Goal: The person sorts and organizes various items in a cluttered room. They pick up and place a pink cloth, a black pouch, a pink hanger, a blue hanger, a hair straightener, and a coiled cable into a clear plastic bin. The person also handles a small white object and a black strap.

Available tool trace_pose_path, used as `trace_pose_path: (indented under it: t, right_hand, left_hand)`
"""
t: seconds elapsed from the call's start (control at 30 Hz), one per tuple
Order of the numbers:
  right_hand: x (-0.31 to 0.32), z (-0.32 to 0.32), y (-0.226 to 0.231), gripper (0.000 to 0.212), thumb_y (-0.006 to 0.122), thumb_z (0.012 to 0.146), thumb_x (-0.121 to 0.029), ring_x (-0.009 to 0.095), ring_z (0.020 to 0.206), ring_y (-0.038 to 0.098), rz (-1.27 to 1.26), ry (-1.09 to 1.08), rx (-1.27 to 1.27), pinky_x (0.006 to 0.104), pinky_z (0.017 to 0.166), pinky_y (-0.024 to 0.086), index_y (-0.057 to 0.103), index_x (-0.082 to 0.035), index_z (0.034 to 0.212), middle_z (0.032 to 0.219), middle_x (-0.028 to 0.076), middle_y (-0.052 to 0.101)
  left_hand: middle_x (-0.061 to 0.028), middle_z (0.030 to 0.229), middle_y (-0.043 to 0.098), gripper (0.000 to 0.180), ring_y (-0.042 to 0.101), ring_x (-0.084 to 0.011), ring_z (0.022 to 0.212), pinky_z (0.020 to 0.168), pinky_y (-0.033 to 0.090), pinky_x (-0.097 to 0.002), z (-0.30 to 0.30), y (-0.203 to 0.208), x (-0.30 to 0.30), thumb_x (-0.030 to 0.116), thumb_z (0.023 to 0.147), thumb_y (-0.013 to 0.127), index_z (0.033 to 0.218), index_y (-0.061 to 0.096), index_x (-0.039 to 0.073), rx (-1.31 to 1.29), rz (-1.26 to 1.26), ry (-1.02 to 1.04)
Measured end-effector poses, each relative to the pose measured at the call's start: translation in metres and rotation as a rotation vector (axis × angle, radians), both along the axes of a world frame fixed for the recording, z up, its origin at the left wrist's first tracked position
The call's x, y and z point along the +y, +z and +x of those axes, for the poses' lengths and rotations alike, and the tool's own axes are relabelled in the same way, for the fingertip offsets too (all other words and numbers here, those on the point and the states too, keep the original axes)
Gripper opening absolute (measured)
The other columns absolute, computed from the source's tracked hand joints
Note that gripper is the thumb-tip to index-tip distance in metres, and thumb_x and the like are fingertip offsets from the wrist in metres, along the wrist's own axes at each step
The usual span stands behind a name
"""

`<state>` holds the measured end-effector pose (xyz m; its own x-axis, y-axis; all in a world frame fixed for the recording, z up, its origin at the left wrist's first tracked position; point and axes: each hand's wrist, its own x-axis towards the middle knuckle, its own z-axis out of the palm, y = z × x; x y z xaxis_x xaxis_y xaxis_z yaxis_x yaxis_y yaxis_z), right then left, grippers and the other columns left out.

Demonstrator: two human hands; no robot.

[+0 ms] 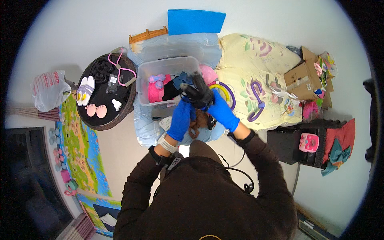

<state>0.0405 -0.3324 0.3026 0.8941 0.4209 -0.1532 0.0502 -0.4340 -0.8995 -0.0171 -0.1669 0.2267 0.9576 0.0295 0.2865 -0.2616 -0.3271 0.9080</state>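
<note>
Both of my hands wear blue gloves and meet in front of me at the near right side of a clear plastic bin (146, 82). Between them is a bulky black bundle (199, 91), maybe fabric or straps; its exact kind does not show. My left hand (182, 118) closes on its lower left part, and my right hand (223, 113) grips its right side. Inside the bin lie a pink item (155, 94), pink and purple balls (159, 82) and dark cloth (172, 90). A brown item (195, 130) lies just below my hands.
Right of the bin are purple and yellow rings (225, 92) and a purple curved bar (256, 104) on a floral bedspread (244, 52). A round dark wicker table (120, 120) on the left carries shoes (85, 91) and pink foot-shaped pads (96, 111). A cardboard box (303, 80) stands far right.
</note>
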Motion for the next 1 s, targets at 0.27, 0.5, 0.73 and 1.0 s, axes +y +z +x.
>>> trace_pose_path:
  t: [0.27, 0.5, 0.73, 1.0]
  right_hand:
    - [-0.011, -0.009, -0.076, 0.07, 0.062, 0.078, -0.009, 0.032, 0.093, 0.063, -0.053, -0.361, -0.19, 0.0358, 0.077, 0.048, 0.03, -0.012, 0.14, 0.108, 0.019, 0.061]
    - [-0.013, 0.032, -0.131, 0.065, 0.06, 0.079, -0.01, 0.035, 0.113, 0.05, -0.3, -0.273, -0.277, 0.0383, 0.092, 0.042, 0.032, -0.005, 0.137, 0.126, 0.021, 0.048]
    - [-0.004, 0.061, -0.182, 0.073, 0.068, 0.078, -0.013, 0.028, 0.119, 0.045, 0.635, -0.309, 0.45, 0.0367, 0.1, 0.036, 0.028, -0.004, 0.139, 0.133, 0.018, 0.04]
    - [-0.005, 0.099, -0.226, 0.041, 0.069, 0.076, -0.008, 0.016, 0.087, 0.06, 0.72, -0.703, 0.951, 0.029, 0.077, 0.049, 0.054, -0.004, 0.114, 0.1, 0.008, 0.062]
  left_hand:
    - [-0.0039, 0.085, 0.061, 0.035, 0.052, -0.0073, 0.066, 0.057, 0.045, -0.0235, 0.018, -0.065, -0.059, 0.022, 0.096, 0.044, 0.124, 0.048, 0.003, -0.045, -0.116, 0.15]
    - [-0.0124, 0.116, 0.053, 0.043, 0.052, -0.0196, 0.103, 0.089, 0.042, -0.0315, 0.039, -0.107, -0.087, 0.022, 0.094, 0.047, 0.129, 0.04, -0.001, 0.618, -0.573, 0.098]
    - [-0.0167, 0.125, 0.047, 0.045, 0.048, -0.0238, 0.111, 0.096, 0.038, -0.0323, 0.073, -0.145, -0.058, 0.015, 0.093, 0.047, 0.133, 0.035, -0.002, 0.614, -0.375, 0.197]
    - [-0.0265, 0.134, 0.037, 0.062, 0.043, -0.0375, 0.12, 0.098, 0.037, -0.0392, 0.091, -0.116, -0.084, 0.002, 0.081, 0.054, 0.138, 0.029, 0.0, 0.539, 0.222, 0.061]
